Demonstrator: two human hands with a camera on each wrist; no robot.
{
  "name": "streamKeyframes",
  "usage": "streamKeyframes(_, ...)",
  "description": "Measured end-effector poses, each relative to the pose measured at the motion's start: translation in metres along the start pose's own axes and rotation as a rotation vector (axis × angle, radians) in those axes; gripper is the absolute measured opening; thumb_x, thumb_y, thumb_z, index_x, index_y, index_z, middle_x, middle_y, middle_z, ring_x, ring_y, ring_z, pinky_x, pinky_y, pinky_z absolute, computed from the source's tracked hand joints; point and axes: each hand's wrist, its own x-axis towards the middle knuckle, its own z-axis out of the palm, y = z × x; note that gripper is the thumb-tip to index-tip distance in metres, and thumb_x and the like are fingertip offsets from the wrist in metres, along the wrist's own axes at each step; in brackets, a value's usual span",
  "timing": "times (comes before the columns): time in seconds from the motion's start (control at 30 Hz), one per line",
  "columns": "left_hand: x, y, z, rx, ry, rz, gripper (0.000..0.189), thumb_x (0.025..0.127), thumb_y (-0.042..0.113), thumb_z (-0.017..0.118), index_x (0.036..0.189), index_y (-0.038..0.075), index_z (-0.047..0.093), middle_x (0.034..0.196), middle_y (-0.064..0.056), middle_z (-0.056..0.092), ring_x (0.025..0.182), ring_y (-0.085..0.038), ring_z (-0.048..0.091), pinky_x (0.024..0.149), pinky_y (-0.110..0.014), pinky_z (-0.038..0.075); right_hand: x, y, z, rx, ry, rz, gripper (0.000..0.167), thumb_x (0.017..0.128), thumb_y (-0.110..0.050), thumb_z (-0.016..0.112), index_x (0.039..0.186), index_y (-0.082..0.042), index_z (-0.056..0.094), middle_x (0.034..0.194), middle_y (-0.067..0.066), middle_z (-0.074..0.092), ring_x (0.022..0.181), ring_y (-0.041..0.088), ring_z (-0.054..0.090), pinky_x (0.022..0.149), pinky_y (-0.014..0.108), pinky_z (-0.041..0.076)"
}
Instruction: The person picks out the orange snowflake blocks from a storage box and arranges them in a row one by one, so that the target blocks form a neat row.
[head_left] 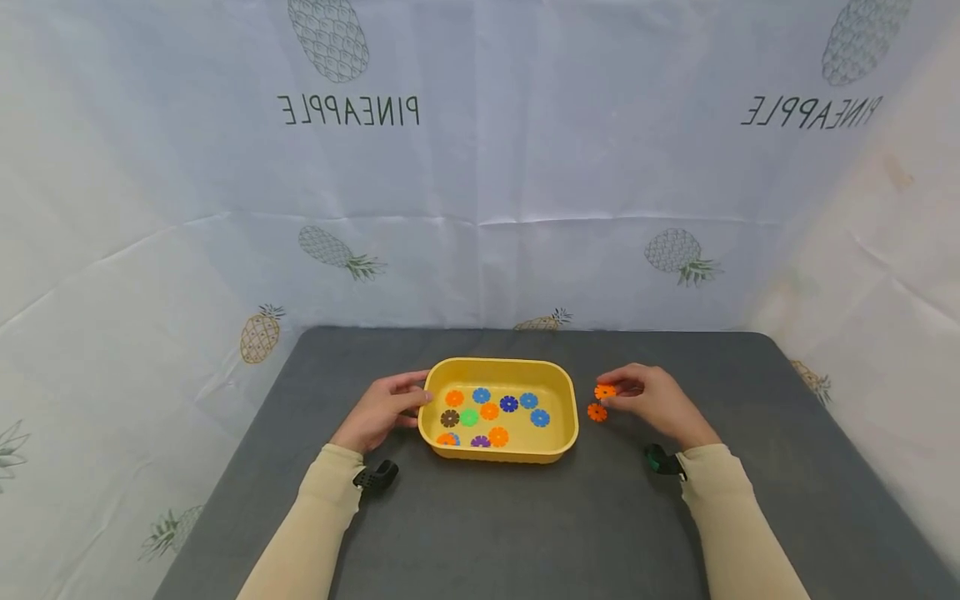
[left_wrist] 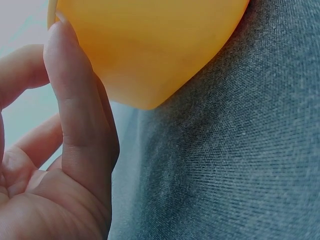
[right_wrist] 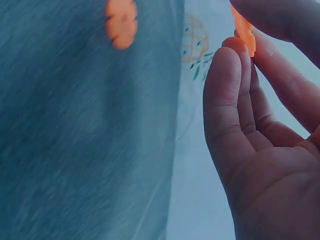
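A yellow plastic basin [head_left: 497, 457] stands on the dark table, with several notched plastic discs in it. My left hand [head_left: 384, 412] grips the basin's left end, thumb over the rim and fingers along the outside; the left wrist view shows the thumb [left_wrist: 75, 95] against the yellow wall. To the right of the basin, my right hand [head_left: 660, 404] pinches an orange notched disc [head_left: 605, 391] between thumb and fingertips, raised off the table in the right wrist view. A second orange notched disc [head_left: 597, 412] lies on the table just below it, apart from the fingers.
Inside the basin lie orange, blue, green, brown and purple discs, such as the green disc [head_left: 468, 417] and the brown disc [head_left: 449, 418]. The grey table [head_left: 525, 525] extends around it. A white pineapple-print cloth [head_left: 480, 167] hangs behind and at both sides.
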Motion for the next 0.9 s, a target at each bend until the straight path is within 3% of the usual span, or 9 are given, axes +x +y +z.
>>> streamKeyframes(0.23,0.001,0.003,-0.003,0.004,0.014,0.018,0.065,0.099,0.029,0.08,0.158,0.016,0.056,0.114,-0.014,0.071,0.092,-0.022,0.071,0.076,-0.03,0.066,-0.004,0.016,-0.002,-0.015,0.028,0.019,0.041,0.095,-0.034,0.085,0.131,-0.017,0.078,0.124,0.007,0.073,0.105,0.022,0.068,0.09,0.041,0.062)
streamKeyframes(0.5,-0.002,-0.006,0.001,0.004,0.004,0.005,0.065,0.099,0.027,0.08,0.158,0.015,0.056,0.114,-0.015,0.071,0.09,-0.022,0.071,0.076,-0.031,0.066,-0.011,0.037,0.01,-0.012,-0.015,0.067,0.04,0.093,-0.033,0.087,0.129,-0.017,0.079,0.122,0.006,0.074,0.101,0.018,0.066,0.086,0.033,0.058)
streamKeyframes(0.9,0.0,-0.002,0.0,0.017,0.017,0.006,0.065,0.099,0.027,0.08,0.158,0.014,0.056,0.112,-0.014,0.071,0.09,-0.023,0.071,0.076,-0.031,0.066,-0.005,0.037,0.013,-0.028,-0.022,0.096,0.039,0.092,-0.03,0.088,0.126,-0.015,0.079,0.121,0.007,0.073,0.102,0.021,0.065,0.087,0.035,0.058)
